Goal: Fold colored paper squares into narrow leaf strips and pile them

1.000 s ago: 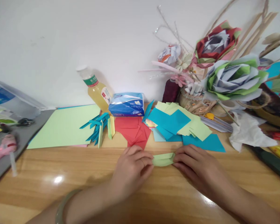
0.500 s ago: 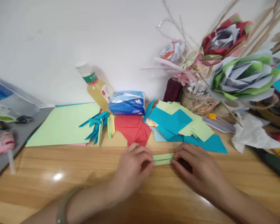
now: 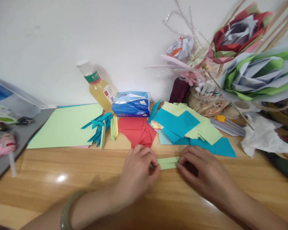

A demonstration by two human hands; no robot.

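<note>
A narrow strip of folded light green paper [image 3: 168,163] lies level between my two hands, a crease running along its length. My left hand [image 3: 140,171] pinches its left end between thumb and fingers. At the right end, my right hand [image 3: 201,169] grips it the same way. Both ends of the strip are hidden by fingers. Just behind my left hand is a pile of red paper pieces [image 3: 140,131]. Blue paper pieces [image 3: 180,123] and light green paper pieces [image 3: 211,132] lie loosely stacked behind my right hand.
Folded blue paper strips [image 3: 98,127] sit beside a large light green sheet [image 3: 64,127]. Against the wall are a drink bottle [image 3: 98,86] and a tissue pack [image 3: 131,103]. Paper flowers [image 3: 256,76] rise at right, near a utility knife [image 3: 228,124]. A pink glue gun [image 3: 6,145] is far left.
My left hand has shifted slightly right along the strip, with its fingertips closer in. The right hand stays nearly in place. The camera view has moved a little.
</note>
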